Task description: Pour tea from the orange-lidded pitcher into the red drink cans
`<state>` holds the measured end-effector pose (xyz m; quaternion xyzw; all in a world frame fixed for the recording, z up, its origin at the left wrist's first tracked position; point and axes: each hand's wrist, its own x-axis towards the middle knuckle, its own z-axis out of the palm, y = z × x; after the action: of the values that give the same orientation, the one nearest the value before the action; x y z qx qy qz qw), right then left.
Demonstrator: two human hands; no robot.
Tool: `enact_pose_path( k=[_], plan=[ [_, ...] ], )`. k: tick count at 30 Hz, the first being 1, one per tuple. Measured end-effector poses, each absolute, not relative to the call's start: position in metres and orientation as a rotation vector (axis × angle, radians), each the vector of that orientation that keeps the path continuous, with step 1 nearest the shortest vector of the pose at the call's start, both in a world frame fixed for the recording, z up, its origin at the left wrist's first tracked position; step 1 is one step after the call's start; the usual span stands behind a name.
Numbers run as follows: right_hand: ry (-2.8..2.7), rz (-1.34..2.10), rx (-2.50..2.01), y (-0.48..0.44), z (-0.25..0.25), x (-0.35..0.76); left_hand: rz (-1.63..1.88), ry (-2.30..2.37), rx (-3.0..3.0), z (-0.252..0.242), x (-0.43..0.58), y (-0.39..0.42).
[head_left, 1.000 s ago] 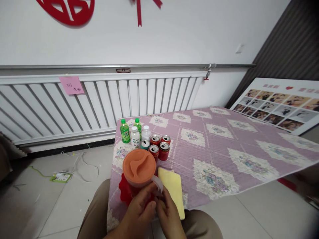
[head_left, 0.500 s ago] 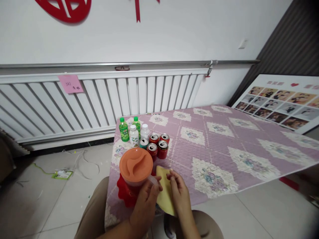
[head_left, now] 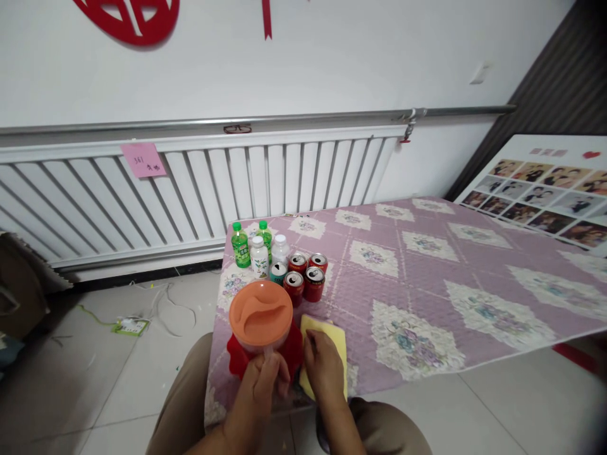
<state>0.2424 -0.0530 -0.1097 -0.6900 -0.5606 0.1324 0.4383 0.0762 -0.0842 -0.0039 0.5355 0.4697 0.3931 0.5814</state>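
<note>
A plastic pitcher with an orange lid (head_left: pixel 260 309) stands on a red scalloped mat (head_left: pixel 290 351) at the near left of the table. Its pale handle points toward me, and my left hand (head_left: pixel 265 376) is wrapped around it. Just to the right, a yellow cloth (head_left: pixel 337 341) lies on the table near the front edge. My right hand (head_left: pixel 325 366) rests on that cloth with its fingers curled over it; the fingertips are partly hidden.
Behind the pitcher stand red cans (head_left: pixel 314 284), a teal can (head_left: pixel 277 272), white bottles (head_left: pixel 259 256) and green-capped bottles (head_left: pixel 241 245), close together. A patterned purple tablecloth (head_left: pixel 341 278) covers the table. A white radiator (head_left: pixel 294 174) runs along the wall behind.
The pitcher has turned, so its handle has swung from the right side to face me, with my left hand following. The yellow cloth now lies flatter under my right hand.
</note>
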Motion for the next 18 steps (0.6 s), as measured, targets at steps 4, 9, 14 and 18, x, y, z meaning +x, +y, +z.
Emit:
enact_pose_path(
  k=[4, 9, 14, 18],
  plan=[
    [-1.437, 0.283, -1.743, -0.051, -0.116, 0.241, 0.904, 1.101, 1.245, -0.010, 0.055, -0.077],
    [-1.468, 0.240, -1.764, -0.050, -0.122, 0.239, 0.894, 1.062, 1.230, -0.004, 0.036, -0.067],
    [-1.506, 0.204, -1.766, -0.049, -0.121, 0.240, 0.859, 1.012, 1.192, 0.007, 0.026, -0.066],
    [-1.534, 0.183, -1.767, -0.048, -0.121, 0.240, 0.874, 0.985, 1.198, 0.008, 0.019, -0.065]
  ],
)
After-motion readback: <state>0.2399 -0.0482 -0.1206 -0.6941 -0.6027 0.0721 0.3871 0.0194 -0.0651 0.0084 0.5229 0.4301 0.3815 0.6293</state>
